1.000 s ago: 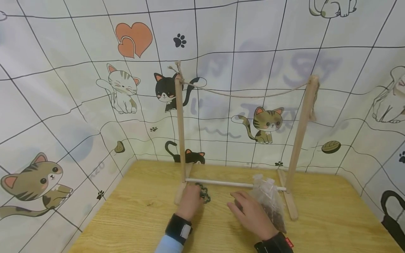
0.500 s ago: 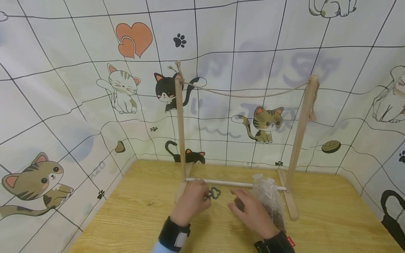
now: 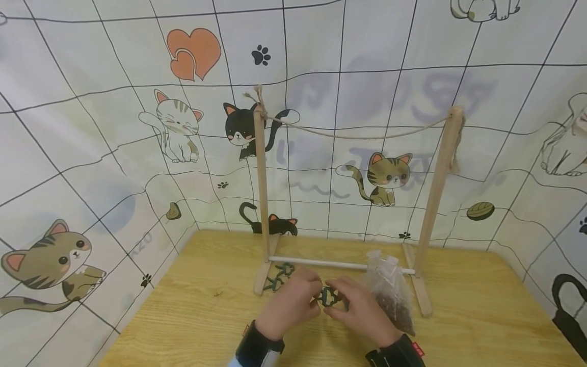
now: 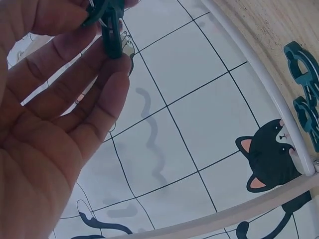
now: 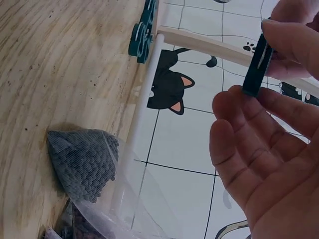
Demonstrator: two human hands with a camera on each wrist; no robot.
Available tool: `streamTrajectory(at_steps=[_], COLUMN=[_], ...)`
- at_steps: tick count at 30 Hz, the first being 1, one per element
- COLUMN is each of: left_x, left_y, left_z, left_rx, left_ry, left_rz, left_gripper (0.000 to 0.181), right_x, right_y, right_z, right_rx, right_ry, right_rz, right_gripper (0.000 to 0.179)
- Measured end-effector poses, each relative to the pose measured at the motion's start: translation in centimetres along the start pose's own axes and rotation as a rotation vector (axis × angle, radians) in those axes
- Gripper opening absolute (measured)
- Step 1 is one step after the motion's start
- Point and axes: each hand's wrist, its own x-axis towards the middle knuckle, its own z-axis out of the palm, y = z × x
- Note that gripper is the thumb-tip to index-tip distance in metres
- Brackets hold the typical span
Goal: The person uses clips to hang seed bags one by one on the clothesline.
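A dark green plastic clothespin [image 3: 329, 296] is held between both hands in front of the wooden frame. My left hand [image 3: 293, 302] pinches it from the left, and in the left wrist view its thumb is on the clothespin's [image 4: 113, 32] side. From the right, my right hand [image 3: 362, 310] grips the same clothespin with thumb and fingertips; the right wrist view shows it edge-on [image 5: 257, 67]. More green clothespins [image 3: 274, 283] lie on the table by the frame's left foot, left of my left hand. A metal spring shows on the held one.
Two wooden posts [image 3: 262, 188] carry a sagging string [image 3: 348, 137], with a white rod [image 3: 321, 263] joining them low down. A sheer drawstring bag [image 3: 393, 303] of dark pellets stands beside my right hand. Cat-print cloth [image 3: 312, 209] surrounds the wooden table [image 3: 183, 306].
My left hand has moved right from the frame's left foot with a clothespin, uncovering the other clothespins. My right hand has closed its thumb and fingers on the same clothespin.
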Motion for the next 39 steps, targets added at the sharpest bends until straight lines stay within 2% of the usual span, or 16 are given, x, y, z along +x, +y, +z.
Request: streamTrajectory(at_steps=[3, 6, 9, 13, 17, 23, 31, 35, 37, 39], left_x=[0.0, 0.0, -0.1, -0.1, -0.1, -0.1, -0.1, 0.0, 0.0, 0.0], left_y=[0.2, 0.1, -0.3, -0.9, -1.3, -1.3, -1.0, -0.9, -1.0, -1.1], left_z=[-0.2, -0.4, -0.5, -0.8, -1.0, -1.1, -1.3, -1.3, -1.3, -1.3], left_rx=[-0.010, -0.081, -0.153, -0.238, -0.341, -0.445, -0.505, -0.545, -0.552, -0.539], left_ry=[-0.007, -0.017, 0.018, 0.083, 0.087, 0.069, 0.103, 0.142, 0.170, 0.204], left_rz=[0.000, -0.018, -0.046, -0.099, -0.138, -0.139, -0.154, -0.185, -0.209, -0.228], left_gripper=[0.020, 0.018, 0.018, 0.036, 0.048, 0.043, 0.034, 0.030, 0.030, 0.030], right_x=[0.1, 0.1, 0.1, 0.2, 0.3, 0.4, 0.5, 0.4, 0.4, 0.3], right_y=[0.0, 0.0, 0.1, 0.2, 0.3, -0.1, -0.7, -0.5, 0.0, 0.6], right_z=[0.1, 0.1, 0.0, -0.3, -0.4, -0.6, -0.8, -1.0, -1.3, -1.7], right_rx=[-0.002, 0.011, 0.034, 0.060, 0.098, 0.201, 0.304, 0.295, 0.253, 0.183], right_ry=[0.007, 0.009, 0.011, 0.051, 0.094, 0.088, 0.050, 0.013, 0.030, 0.085], right_rz=[-0.024, -0.019, 0.012, 0.024, -0.003, -0.015, -0.020, 0.040, 0.109, 0.172], right_gripper=[0.042, 0.038, 0.037, 0.041, 0.043, 0.045, 0.045, 0.046, 0.045, 0.043])
